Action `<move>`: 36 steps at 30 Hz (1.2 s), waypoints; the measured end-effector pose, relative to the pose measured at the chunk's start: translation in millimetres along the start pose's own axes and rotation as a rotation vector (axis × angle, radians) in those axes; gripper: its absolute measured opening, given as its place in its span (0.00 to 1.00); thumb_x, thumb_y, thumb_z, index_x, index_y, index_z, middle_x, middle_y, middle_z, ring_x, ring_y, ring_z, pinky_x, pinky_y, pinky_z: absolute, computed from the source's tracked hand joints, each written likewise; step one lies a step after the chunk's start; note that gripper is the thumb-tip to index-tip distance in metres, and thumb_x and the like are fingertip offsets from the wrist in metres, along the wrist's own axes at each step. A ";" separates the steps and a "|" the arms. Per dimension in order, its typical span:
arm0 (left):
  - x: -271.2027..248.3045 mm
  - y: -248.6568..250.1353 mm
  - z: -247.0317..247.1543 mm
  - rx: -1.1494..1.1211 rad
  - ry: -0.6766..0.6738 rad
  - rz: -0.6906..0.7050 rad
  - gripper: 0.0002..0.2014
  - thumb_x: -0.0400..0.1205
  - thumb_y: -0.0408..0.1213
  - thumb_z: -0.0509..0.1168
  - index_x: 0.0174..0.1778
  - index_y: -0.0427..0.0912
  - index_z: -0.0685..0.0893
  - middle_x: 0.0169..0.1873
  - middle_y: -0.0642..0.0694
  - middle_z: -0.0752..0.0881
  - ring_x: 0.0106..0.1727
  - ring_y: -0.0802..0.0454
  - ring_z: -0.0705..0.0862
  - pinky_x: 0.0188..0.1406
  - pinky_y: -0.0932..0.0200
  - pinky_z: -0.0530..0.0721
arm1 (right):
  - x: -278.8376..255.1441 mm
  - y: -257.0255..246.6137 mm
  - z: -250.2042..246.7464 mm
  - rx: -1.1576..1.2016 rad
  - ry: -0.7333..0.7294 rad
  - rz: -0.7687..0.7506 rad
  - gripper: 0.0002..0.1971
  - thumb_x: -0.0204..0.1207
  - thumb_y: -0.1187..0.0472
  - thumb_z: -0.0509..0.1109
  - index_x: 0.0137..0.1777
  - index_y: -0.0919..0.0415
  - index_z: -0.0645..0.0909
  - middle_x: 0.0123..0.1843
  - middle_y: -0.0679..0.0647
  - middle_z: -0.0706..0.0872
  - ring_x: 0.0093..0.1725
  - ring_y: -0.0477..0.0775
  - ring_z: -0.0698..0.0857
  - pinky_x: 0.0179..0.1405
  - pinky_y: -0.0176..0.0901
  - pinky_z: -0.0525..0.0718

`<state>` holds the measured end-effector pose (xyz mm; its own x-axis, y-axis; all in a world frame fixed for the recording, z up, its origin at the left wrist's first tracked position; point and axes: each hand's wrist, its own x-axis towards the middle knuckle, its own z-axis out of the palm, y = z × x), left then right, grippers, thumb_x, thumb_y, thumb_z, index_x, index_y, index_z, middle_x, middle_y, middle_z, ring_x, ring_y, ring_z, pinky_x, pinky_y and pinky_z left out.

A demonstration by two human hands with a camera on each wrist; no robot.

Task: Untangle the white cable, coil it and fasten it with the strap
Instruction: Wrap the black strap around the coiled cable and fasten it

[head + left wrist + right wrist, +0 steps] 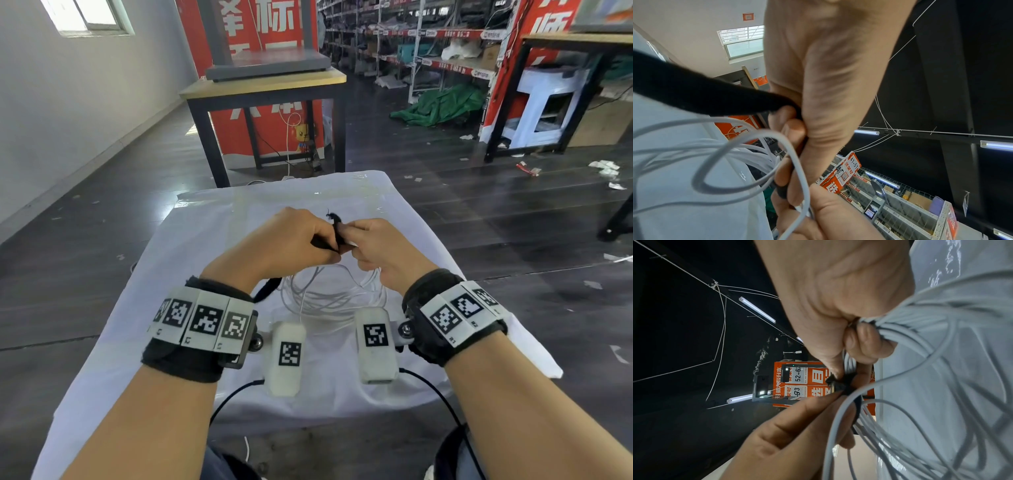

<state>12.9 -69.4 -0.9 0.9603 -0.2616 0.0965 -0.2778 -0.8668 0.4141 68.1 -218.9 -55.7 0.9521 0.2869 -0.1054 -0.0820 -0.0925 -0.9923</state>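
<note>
Both hands are meeting at frame centre above the white-covered tabletop (pixel 219 240): the left hand (pixel 287 240) is gripping the black strap (pixel 337 228), the right hand (pixel 380 246) pinching the strap's other end while its curled fingers are holding the bundled white cable (pixel 329 294). The cable's loops are hanging below the hands, just above the cloth.

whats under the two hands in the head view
Loops of thin white cable hang below the left hand and right hand, over the white cloth. The hands cover where the black fabric strap wraps it.
</note>
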 end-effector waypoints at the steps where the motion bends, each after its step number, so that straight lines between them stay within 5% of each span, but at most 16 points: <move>1: 0.2 0.6 1.5 0.010 -0.019 -0.009 0.04 0.77 0.45 0.72 0.45 0.53 0.91 0.26 0.62 0.80 0.28 0.68 0.78 0.29 0.79 0.70 | 0.8 1.3 0.3 0.021 0.012 -0.008 0.11 0.83 0.59 0.65 0.51 0.68 0.83 0.30 0.55 0.66 0.17 0.43 0.59 0.14 0.32 0.58; 4: 0.2 -0.4 3.7 -0.022 -0.062 -0.029 0.07 0.78 0.42 0.71 0.50 0.52 0.92 0.21 0.67 0.81 0.25 0.70 0.78 0.27 0.78 0.71 | 1.2 2.8 1.2 0.081 -0.001 -0.019 0.12 0.84 0.60 0.63 0.60 0.65 0.84 0.33 0.56 0.69 0.17 0.42 0.59 0.14 0.31 0.58; 7: 0.3 -1.3 6.2 -0.067 -0.122 -0.059 0.09 0.80 0.41 0.68 0.54 0.50 0.91 0.24 0.61 0.83 0.17 0.67 0.77 0.27 0.72 0.75 | 1.1 2.1 1.6 0.119 -0.036 -0.009 0.12 0.84 0.60 0.63 0.59 0.65 0.84 0.40 0.61 0.73 0.16 0.41 0.60 0.14 0.31 0.58; 11: 0.1 -2.8 7.9 -0.018 -0.199 -0.088 0.12 0.83 0.42 0.64 0.61 0.52 0.87 0.26 0.58 0.85 0.15 0.61 0.79 0.38 0.65 0.82 | 0.3 1.6 2.7 0.142 -0.053 0.008 0.09 0.80 0.61 0.68 0.54 0.66 0.85 0.33 0.55 0.77 0.18 0.42 0.61 0.15 0.32 0.58; 14: -1.1 -4.3 6.8 -0.003 -0.285 -0.114 0.15 0.86 0.42 0.60 0.67 0.53 0.81 0.18 0.63 0.83 0.16 0.59 0.79 0.31 0.67 0.81 | -0.8 1.3 3.3 0.142 0.004 -0.008 0.07 0.79 0.64 0.69 0.54 0.64 0.84 0.28 0.50 0.78 0.19 0.43 0.61 0.15 0.32 0.59; 18: -4.3 -4.1 10.6 0.002 -0.453 -0.117 0.16 0.88 0.43 0.53 0.69 0.55 0.78 0.36 0.59 0.90 0.21 0.58 0.82 0.29 0.64 0.83 | -0.2 -1.1 0.6 0.169 0.127 -0.025 0.05 0.79 0.64 0.70 0.53 0.62 0.84 0.33 0.53 0.83 0.18 0.42 0.62 0.15 0.31 0.60; 22: -5.7 -12.6 20.5 -0.032 -0.544 -0.242 0.15 0.88 0.43 0.52 0.64 0.45 0.80 0.51 0.50 0.88 0.34 0.49 0.89 0.19 0.67 0.77 | -0.8 -4.2 -1.7 0.180 0.203 -0.064 0.05 0.80 0.64 0.68 0.53 0.62 0.84 0.36 0.55 0.84 0.16 0.40 0.64 0.17 0.32 0.60; 25: -2.6 -24.0 26.4 0.007 -0.490 -0.309 0.18 0.89 0.47 0.49 0.74 0.54 0.72 0.62 0.44 0.85 0.44 0.45 0.91 0.33 0.62 0.84 | -2.5 -5.7 -0.7 0.181 0.227 -0.103 0.07 0.81 0.66 0.66 0.56 0.65 0.83 0.40 0.59 0.84 0.14 0.37 0.71 0.15 0.29 0.62; 29: 0.8 -24.9 24.8 -0.111 -0.419 -0.352 0.29 0.85 0.62 0.46 0.82 0.59 0.57 0.75 0.52 0.73 0.49 0.49 0.89 0.49 0.58 0.86 | -1.4 -5.9 -1.6 0.159 0.274 -0.155 0.08 0.81 0.66 0.66 0.56 0.66 0.84 0.41 0.59 0.84 0.14 0.36 0.72 0.15 0.26 0.65; 33: 3.2 -31.6 19.4 -0.118 -0.273 -0.298 0.27 0.85 0.62 0.41 0.73 0.60 0.75 0.58 0.50 0.87 0.60 0.49 0.84 0.60 0.55 0.73 | -1.9 -7.5 -5.0 0.103 0.284 -0.216 0.08 0.81 0.67 0.66 0.56 0.67 0.84 0.37 0.52 0.83 0.16 0.34 0.74 0.18 0.22 0.69; 36: 8.3 -38.8 16.3 -0.077 0.022 -0.269 0.16 0.87 0.55 0.52 0.54 0.62 0.86 0.44 0.55 0.86 0.53 0.51 0.83 0.58 0.55 0.77 | -3.7 -8.7 -6.3 0.021 0.257 -0.257 0.09 0.81 0.66 0.67 0.56 0.67 0.85 0.37 0.49 0.83 0.18 0.32 0.75 0.20 0.21 0.71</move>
<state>31.3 -44.8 -30.9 0.9998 -0.0169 -0.0070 -0.0113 -0.8689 0.4949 67.1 -225.2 -46.3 0.9851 0.0489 0.1650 0.1665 -0.0279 -0.9857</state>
